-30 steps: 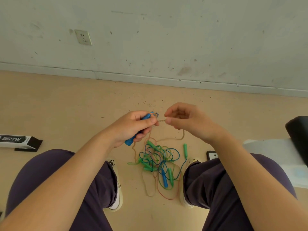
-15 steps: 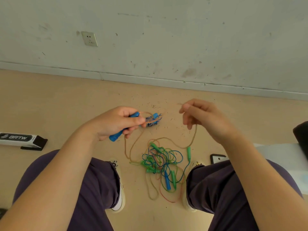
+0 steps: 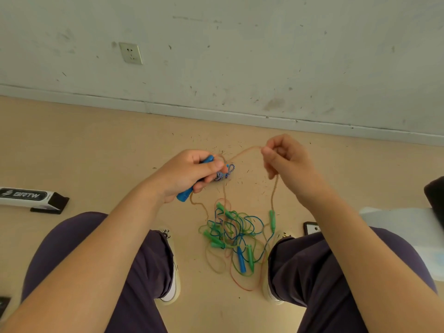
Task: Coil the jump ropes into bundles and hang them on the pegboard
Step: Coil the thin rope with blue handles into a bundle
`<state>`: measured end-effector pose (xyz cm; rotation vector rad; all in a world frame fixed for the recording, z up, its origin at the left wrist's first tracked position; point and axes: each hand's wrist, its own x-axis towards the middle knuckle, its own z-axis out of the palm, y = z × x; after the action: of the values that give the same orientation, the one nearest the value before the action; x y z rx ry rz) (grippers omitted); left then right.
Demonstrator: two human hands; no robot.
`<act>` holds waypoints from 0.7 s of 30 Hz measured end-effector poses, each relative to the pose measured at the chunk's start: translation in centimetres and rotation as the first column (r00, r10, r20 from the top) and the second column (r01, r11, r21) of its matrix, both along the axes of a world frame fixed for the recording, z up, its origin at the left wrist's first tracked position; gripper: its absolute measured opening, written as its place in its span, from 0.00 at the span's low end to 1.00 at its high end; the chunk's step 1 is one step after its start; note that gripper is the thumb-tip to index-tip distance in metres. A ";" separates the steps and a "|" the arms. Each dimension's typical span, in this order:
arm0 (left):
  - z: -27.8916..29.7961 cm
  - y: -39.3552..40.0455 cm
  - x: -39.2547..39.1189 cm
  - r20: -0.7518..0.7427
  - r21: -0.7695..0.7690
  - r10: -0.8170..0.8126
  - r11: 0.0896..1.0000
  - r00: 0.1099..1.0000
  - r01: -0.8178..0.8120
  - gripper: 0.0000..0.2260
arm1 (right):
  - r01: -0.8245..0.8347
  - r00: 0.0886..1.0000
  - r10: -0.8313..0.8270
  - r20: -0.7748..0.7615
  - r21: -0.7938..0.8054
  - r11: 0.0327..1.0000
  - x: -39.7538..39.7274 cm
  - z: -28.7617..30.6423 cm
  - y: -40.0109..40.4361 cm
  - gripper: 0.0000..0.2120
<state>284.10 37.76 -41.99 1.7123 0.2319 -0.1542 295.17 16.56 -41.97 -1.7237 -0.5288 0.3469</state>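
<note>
Clearly the tan rope [image 3: 242,151] is light, thin and limp, so it sags between grips and is best taken by its handle and fed through pinched fingers. The left hand [image 3: 189,175] clamps round the blue handle [image 3: 192,186]; the right hand [image 3: 286,162] pinches the cord at about one o'clock from it. Remaining ropes lie in a tangled pile [image 3: 236,239] on the floor [image 3: 96,150] at six o'clock, between the knees. Open floor spreads toward twelve, bounded by the wall [image 3: 240,56]; no pegboard shows.

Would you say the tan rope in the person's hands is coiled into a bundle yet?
Not coiled: the tan rope arcs loosely between left hand and right hand.
</note>
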 end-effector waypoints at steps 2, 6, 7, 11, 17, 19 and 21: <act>-0.2 -0.5 0.0 0.001 -0.007 -0.015 1.000 1.000 0.015 0.08 | -0.147 0.987 0.147 -0.061 0.001 0.989 -0.8 -0.1 0.4 0.09; -0.4 -1.4 0.1 -0.012 -0.017 -0.059 0.998 0.998 0.059 0.08 | -0.299 0.953 0.293 -0.079 -0.077 0.951 -2.6 -0.9 1.7 0.09; -0.4 -1.4 0.1 -0.019 0.000 -0.073 0.997 0.997 0.073 0.09 | -0.273 0.962 0.269 -0.046 -0.113 0.955 -2.5 -0.9 1.8 0.07; 0.0 -0.1 0.1 -0.010 0.022 -0.042 0.999 0.999 0.042 0.10 | -0.071 0.996 0.076 0.047 -0.103 0.992 -0.8 -0.1 0.8 0.07; -0.2 0.5 0.0 0.006 0.014 0.005 1.000 1.000 -0.005 0.10 | -0.229 0.971 0.230 -0.069 0.022 0.973 -0.5 0.6 -0.4 0.10; -0.4 -0.9 0.0 0.007 -0.046 -0.022 0.999 1.000 0.023 0.08 | -0.313 0.944 0.311 -0.110 -0.008 0.950 -1.3 0.4 0.2 0.12; -0.7 -1.9 0.2 0.006 -0.090 -0.076 0.993 0.997 0.076 0.09 | -0.329 0.943 0.321 -0.091 -0.081 0.941 -2.1 -0.1 0.9 0.09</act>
<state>284.31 35.85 -42.72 1.6321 0.1555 -0.2151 293.09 17.48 -42.02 -1.7056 -0.7539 0.6814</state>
